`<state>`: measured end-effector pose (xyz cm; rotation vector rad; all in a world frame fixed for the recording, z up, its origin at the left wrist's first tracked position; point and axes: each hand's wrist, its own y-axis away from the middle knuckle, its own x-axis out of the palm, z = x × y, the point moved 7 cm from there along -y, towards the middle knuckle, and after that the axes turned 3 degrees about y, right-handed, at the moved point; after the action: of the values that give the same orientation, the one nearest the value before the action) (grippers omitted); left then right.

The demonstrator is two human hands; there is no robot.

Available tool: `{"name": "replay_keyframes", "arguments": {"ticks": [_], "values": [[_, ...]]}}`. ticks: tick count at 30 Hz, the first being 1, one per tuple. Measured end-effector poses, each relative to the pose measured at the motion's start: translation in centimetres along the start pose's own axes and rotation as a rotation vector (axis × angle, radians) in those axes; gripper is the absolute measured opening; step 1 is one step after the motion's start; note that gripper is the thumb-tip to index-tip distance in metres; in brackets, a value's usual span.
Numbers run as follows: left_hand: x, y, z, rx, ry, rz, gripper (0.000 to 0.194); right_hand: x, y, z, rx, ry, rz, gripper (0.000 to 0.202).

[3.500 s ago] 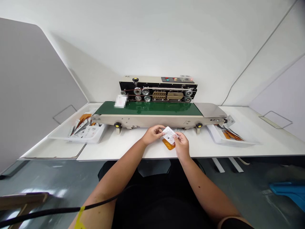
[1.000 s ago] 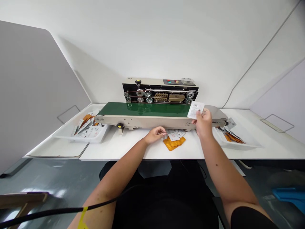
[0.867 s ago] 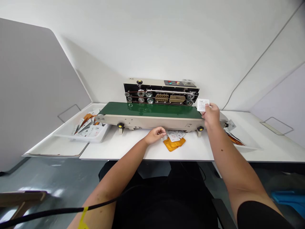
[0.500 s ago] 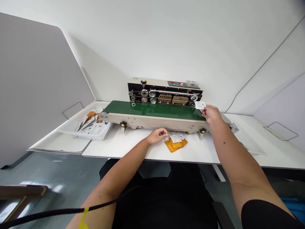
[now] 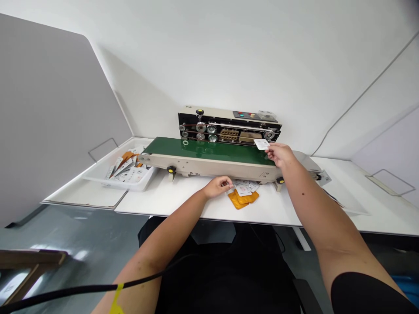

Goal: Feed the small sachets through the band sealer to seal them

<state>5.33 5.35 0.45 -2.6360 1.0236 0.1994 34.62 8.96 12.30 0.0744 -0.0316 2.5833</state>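
Right hand feeds one white packet into the sealing machine; left hand waits at the loose pile.

Right hand (image 5: 279, 154) pinches a white packet (image 5: 262, 144) by its near corner, held low over the right end of the green belt (image 5: 209, 150), top edge at the rollers of the sealing machine (image 5: 229, 128). Step judged: feeding. Next move likely calls for levelling the packet's edge with the roller slot before letting go. Left hand (image 5: 216, 186), fingers loosely curled, holding nothing, rests on the table (image 5: 170, 200) just beside the pile of packets (image 5: 245, 192). Count: one machine, one belt, two trays seen, the left tray (image 5: 122, 174) holding several packets, the right one mostly hidden by the arm; pile shows roughly four white and two orange.
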Motion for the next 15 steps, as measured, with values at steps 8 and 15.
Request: {"name": "replay_keyframes", "arguments": {"ticks": [8, 15], "values": [[0.3, 0.0, 0.0, 0.020, -0.002, 0.027, 0.043, -9.4, -0.3, 1.0, -0.154, 0.034, -0.430, 0.025], [0.1, 0.0, 0.2, -0.008, -0.007, 0.015, 0.042, -6.4, -2.1, 0.0, 0.021, 0.024, -0.240, 0.020]]}}
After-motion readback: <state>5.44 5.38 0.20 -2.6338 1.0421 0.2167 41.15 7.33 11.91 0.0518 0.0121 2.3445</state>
